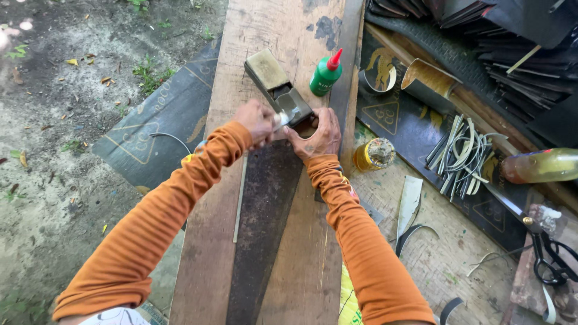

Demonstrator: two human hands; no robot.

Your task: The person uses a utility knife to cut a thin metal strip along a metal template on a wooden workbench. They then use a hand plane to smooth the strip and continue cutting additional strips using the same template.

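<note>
Outdoors, bare dirt lies to the left of a long wooden plank that serves as the bench. On it, the left hand is closed tight around a small pale piece, pressing it against a metal block that lies slantwise across the plank. The right hand, fingers curled, grips the block's near end. A dark strip runs along the plank under the orange sleeves. Just beyond the block stands a green glue bottle with a red tip. To the right sit a yellow jar, a bundle of cut strips and scissors.
</note>
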